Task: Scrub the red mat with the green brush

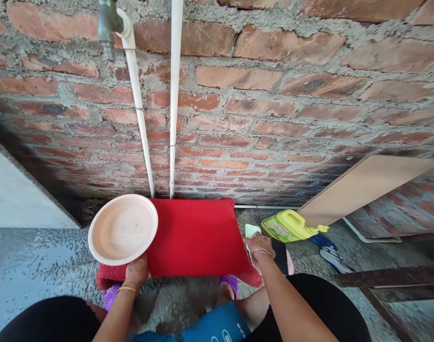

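A pale pink plastic basin (122, 232) rests on the left end of a red mat (197, 237) with shaggy edges. My left hand (137, 270) grips the basin's near rim, its fingers partly hidden under the edge. Off the mat's right end, my right hand (261, 244) is closed on a flat, pale green piece (252, 231) with rounded corners, whose kind I cannot make out. Beneath and beside that hand lies something black and pink (281, 256), mostly covered.
A yellow jug (288, 225) lies on its side by a leaning board (366, 187). Blue-and-white slippers (334, 256) lie right of it. A tap (109, 28) and white pipes (174, 95) run along the brick wall. A dark wooden frame (391, 278) stands at right; the floor is wet at left.
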The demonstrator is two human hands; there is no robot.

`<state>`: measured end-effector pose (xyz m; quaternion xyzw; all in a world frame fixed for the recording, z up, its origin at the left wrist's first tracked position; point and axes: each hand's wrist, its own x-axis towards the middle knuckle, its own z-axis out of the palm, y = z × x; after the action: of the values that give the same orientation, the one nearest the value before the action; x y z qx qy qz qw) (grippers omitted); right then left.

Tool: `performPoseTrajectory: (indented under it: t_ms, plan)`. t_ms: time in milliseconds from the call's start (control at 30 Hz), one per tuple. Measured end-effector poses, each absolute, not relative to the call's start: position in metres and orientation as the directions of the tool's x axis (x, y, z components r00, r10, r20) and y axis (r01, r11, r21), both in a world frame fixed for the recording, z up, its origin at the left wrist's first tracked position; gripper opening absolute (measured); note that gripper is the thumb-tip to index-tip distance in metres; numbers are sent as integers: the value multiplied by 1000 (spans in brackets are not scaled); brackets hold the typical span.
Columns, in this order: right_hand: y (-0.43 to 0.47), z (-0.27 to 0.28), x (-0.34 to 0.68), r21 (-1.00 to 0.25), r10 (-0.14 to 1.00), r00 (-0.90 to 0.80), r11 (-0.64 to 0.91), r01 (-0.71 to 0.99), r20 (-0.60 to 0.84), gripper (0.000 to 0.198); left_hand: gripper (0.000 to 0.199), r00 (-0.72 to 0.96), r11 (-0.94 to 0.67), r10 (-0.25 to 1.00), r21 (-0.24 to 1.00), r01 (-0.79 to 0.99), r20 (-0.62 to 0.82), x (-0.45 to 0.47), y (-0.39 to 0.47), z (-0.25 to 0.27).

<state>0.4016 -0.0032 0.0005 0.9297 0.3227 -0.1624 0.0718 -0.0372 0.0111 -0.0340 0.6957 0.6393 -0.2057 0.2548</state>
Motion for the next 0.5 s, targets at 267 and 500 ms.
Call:
performPoseTrajectory:
  t_ms: [267,500]
  plan:
    - [-20,0,369,-146,692,543,-670,727,-475,36,47,127,-53,763,134,990,-634,-32,12,-35]
    - [-42,18,395,-51,561,696,-793,607,-448,39,38,96,-40,777,103,994,-623,-32,11,-38]
